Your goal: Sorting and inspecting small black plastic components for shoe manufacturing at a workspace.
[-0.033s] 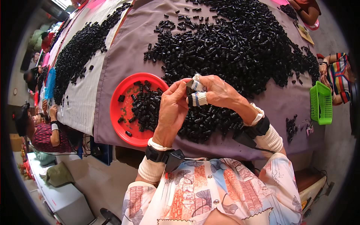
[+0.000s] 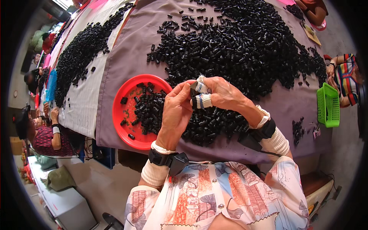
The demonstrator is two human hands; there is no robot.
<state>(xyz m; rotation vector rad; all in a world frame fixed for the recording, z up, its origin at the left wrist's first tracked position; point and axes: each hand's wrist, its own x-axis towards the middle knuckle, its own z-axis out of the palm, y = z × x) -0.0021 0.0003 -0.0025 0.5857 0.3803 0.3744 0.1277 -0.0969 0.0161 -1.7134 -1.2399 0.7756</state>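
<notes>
Both hands meet above the near edge of the bench [image 2: 126, 50]: the left hand [image 2: 177, 113] and the right hand [image 2: 222, 94], its fingertips [image 2: 202, 101] wrapped in striped white tape, close their grip together on a small black piece [image 2: 194, 87], mostly hidden between the fingers. Just left of them a red plate [image 2: 122, 100] holds a loose heap of black pieces [image 2: 147, 109], and a far larger pile [image 2: 245, 46] spreads across the purple cloth beyond. At the right a green basket [image 2: 327, 104] sits at the bench edge, its contents unclear.
</notes>
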